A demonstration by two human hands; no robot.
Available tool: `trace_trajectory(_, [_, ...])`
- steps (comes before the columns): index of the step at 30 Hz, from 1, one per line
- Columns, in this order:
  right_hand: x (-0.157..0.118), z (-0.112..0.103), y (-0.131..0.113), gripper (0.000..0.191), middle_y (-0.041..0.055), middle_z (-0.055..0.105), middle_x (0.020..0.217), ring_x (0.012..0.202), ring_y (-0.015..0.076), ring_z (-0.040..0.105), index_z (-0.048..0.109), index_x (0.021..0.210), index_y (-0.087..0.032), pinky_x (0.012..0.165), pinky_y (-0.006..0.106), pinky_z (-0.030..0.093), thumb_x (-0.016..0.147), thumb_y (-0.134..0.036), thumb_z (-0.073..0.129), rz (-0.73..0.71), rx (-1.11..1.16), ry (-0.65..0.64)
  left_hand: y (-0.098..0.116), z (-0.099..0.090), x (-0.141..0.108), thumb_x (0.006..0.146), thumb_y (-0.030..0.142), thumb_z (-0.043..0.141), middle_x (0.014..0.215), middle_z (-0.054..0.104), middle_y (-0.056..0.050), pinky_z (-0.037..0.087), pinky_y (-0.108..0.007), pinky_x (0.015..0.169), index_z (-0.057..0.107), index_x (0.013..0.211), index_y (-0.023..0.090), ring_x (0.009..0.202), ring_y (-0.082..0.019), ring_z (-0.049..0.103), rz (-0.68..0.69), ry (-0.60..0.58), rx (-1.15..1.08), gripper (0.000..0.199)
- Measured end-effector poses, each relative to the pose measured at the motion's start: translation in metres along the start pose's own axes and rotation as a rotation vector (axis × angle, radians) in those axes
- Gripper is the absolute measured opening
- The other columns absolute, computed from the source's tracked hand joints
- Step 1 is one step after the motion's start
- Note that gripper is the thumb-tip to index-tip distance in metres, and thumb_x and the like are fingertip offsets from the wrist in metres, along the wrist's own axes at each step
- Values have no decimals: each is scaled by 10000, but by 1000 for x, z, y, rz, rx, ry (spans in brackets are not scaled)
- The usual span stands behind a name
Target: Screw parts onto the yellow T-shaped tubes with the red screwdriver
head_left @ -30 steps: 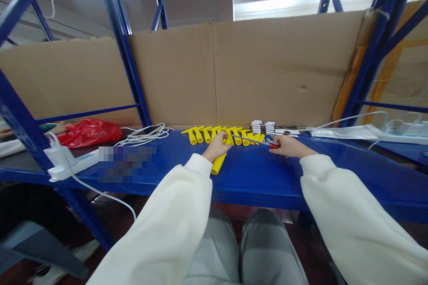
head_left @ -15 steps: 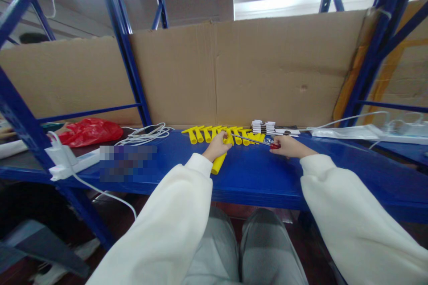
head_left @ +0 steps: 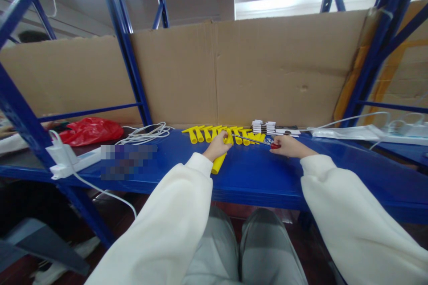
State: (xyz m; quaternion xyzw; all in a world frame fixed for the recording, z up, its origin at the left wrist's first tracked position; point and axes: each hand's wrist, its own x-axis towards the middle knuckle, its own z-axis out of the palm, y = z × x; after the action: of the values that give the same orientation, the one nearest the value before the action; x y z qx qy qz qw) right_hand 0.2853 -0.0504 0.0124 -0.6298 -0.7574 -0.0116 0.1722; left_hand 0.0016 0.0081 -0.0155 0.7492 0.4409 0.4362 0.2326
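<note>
My left hand (head_left: 219, 144) is closed around a yellow T-shaped plastic piece (head_left: 218, 164), whose thick tube end slants down toward the table's front edge. My right hand (head_left: 286, 146) grips the red handle of a screwdriver (head_left: 274, 145). The screwdriver's metal shaft runs leftward to the top of the held yellow piece, near my left fingertips; the exact contact is too small to make out. Behind my hands lies a row of several similar yellow pieces (head_left: 199, 135). Smaller yellow parts (head_left: 258, 138) lie between my hands.
White-and-black packets (head_left: 264, 127) are stacked against the cardboard panel (head_left: 267, 67). White cable (head_left: 150, 133), a red plastic bag (head_left: 92, 131) and a power strip (head_left: 83, 160) lie left on the blue table (head_left: 261, 173). More white power strips (head_left: 354, 132) lie right. Blue posts (head_left: 123, 44) frame the bench.
My hands, the screwdriver and the yellow piece hold almost the same position. At the far left, another person's hand and the red bag have shifted slightly.
</note>
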Motion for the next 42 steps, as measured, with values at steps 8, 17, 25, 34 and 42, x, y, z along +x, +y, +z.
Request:
trace_trajectory(8, [2,1,3,74,30,667,665,654,189,620,654,754,-213,593,262,401,757,-285,637,4,-69,44,11,0,-4,767,99,656,1285,641,-142,546,-400,972,587,1105,154,1130,-247,654,-56,-17,-17,349])
trace_trajectory(17, [5,4,5,44,29,673,697,666,184,612,621,750,-207,607,257,411,734,-232,653,-16,15,16,15,-1,-6,754,94,673,1280,648,-151,523,-424,1015,589,1059,156,1145,-254,654,-75,-13,-28,322])
trace_trajectory(25, [2,-1,0,59,26,640,657,620,177,575,640,752,-196,597,265,386,759,-242,604,34,14,9,15,-1,-6,750,95,674,1266,660,-134,529,-414,1010,589,1046,165,1142,-247,655,-70,0,-30,316])
trace_trajectory(34, [1,-1,2,99,27,645,647,629,184,582,641,740,-196,618,274,416,741,-273,579,-19,55,36,11,0,-4,750,109,676,1245,665,-131,533,-419,1003,596,1077,164,1110,-238,662,-53,-3,-20,341])
trace_trajectory(42, [2,-1,3,77,21,644,642,628,181,586,637,721,-199,623,269,423,744,-264,601,-18,70,37,9,0,-3,741,115,686,1208,681,-113,549,-401,969,599,1062,169,1080,-238,668,-36,6,-11,337])
